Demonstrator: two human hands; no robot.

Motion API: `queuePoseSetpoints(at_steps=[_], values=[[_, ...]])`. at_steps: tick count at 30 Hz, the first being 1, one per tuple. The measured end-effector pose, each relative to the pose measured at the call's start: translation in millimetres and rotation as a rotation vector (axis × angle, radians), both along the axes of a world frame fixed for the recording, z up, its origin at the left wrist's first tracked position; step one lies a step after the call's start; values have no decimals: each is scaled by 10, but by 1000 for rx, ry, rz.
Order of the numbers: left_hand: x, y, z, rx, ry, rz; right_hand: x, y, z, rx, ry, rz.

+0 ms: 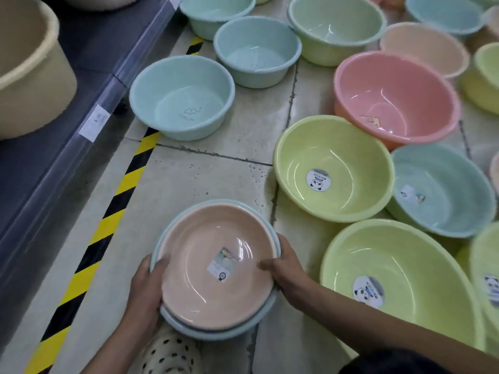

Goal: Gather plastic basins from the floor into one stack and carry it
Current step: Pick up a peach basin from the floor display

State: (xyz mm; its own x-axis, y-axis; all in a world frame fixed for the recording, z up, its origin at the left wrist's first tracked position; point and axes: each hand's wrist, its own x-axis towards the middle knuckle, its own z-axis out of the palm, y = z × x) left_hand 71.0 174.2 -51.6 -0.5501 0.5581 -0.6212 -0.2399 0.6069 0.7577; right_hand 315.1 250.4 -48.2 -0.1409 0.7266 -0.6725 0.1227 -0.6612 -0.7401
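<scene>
So, stack [216, 268]: a peach basin [199, 292] nested in a blue basin [216, 334], low in front of the person, beside the striped tape [118, 190].
Left hand [147, 287]: grips the stack's left rim, thumb inside.
Right hand [286, 268]: grips the right rim, thumb inside.
Green basin [391, 260]: upright on the floor [205, 179], just right of the stack.
Pink basin [395, 98]: upright, farther back on the right.
Shelf [54, 130]: on the left.

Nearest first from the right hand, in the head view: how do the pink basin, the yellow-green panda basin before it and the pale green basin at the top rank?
1. Yellow-green panda basin, just ahead of the right hand, which grips the stack.
2. Pink basin, behind it, rightward.
3. Pale green basin, far top.
</scene>
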Motion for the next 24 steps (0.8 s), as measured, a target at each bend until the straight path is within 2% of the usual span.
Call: queuePoseSetpoints(at_steps=[4, 8, 14, 20, 24], values=[[27, 307, 440, 139, 160, -93, 61, 179, 236, 90, 115, -111], [302, 860, 950, 276, 187, -175, 317, 508, 573, 196, 137, -208], [1287, 1896, 1365, 434, 72, -402, 1309, 855, 968, 293, 168, -500], [2686, 2630, 1600, 413, -77, -626, 2555, 839, 1315, 361, 151, -814], [3618, 2929, 1554, 366, -143, -772, 3310, 933, 1391, 365, 12, -974]])
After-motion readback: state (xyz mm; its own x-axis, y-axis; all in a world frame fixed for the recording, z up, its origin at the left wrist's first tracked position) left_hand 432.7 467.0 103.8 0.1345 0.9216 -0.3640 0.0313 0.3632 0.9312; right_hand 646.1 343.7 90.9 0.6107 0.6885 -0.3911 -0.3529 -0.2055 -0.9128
